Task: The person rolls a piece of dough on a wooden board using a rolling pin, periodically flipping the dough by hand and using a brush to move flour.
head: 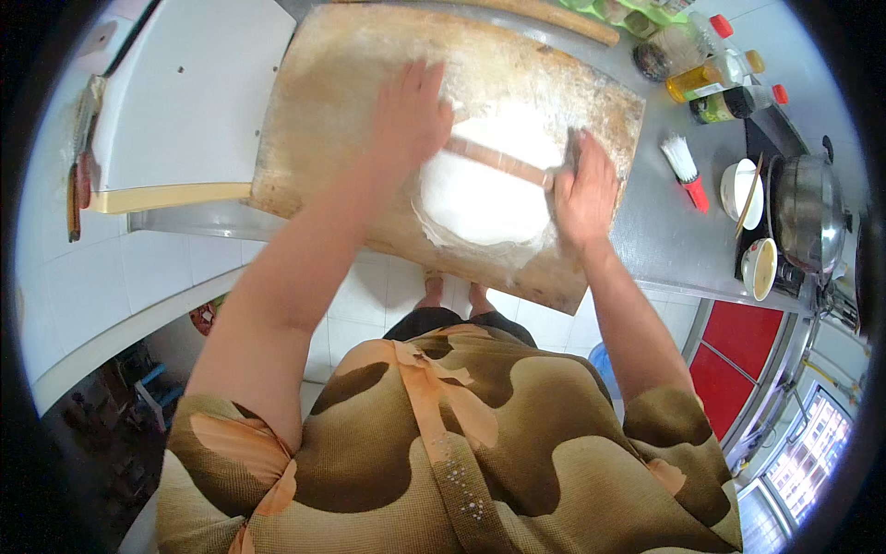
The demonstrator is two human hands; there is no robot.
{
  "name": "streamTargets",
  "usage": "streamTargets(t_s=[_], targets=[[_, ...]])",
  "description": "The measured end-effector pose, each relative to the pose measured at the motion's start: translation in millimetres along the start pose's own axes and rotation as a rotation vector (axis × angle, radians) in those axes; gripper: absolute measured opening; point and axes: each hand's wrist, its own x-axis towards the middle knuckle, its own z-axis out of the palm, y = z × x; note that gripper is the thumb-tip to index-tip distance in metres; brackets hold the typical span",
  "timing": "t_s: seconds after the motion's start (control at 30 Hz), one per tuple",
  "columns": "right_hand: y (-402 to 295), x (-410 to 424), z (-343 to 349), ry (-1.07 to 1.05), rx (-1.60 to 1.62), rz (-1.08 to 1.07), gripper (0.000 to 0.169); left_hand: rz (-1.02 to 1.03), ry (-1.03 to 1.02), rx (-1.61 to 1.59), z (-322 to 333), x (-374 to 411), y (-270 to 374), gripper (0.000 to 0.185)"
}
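Note:
A round sheet of white dough lies on a floured wooden board. Across the dough runs a wooden rolling pin, tilted down to the right. My left hand covers the pin's left end, fingers stretched toward the board's far side. At the pin's right end is my right hand, its palm over that end and its fingers slightly blurred. Both hands hide the ends of the pin. Loose flour rings the near edge of the dough.
A longer wooden rod lies behind the board. To the right are several bottles, a red-handled brush, a white bowl with a chopstick, another bowl and a metal pot. A white appliance stands left of the board.

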Motion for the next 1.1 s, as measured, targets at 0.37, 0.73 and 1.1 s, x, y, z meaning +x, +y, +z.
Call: streamTargets(t_s=[0.37,0.73,1.1], targets=[[-27.5,35.5,1.5,-0.042,-0.092,-0.066,0.06,-0.113,0.069,-0.015,3.6,-40.6,-9.1,0.052],[-14.3,91.2,18.1,0.049,-0.08,-0.048,0.052,-0.058,0.32,-0.056,25.7,40.9,-33.2,0.042],[-20.4,57.9,18.7,0.04,-0.057,0.053,0.057,-0.124,0.014,-0.086,11.8,23.1,-28.3,0.045]])
